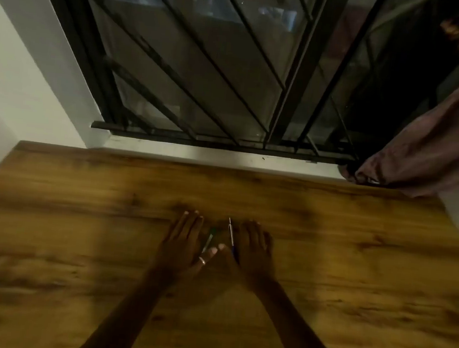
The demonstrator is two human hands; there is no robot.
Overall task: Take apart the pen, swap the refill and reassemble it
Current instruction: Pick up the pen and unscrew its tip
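Two pens lie on the wooden table (78, 215) between my hands. A greenish pen (209, 239) lies beside my left hand (185, 239), its near end by that thumb, which wears a ring. A blue and silver pen (230, 235) lies along the inner edge of my right hand (252, 249), tip pointing away from me. Both hands rest flat, palms down, fingers spread, thumbs touching each other. Neither hand grips a pen. The picture is dim and a little blurred.
The table's far edge meets a white sill (196, 152) under a window with black metal bars (297, 68). A brownish curtain (422, 142) hangs at the right and touches the table's far right corner. A white wall (14, 69) is on the left.
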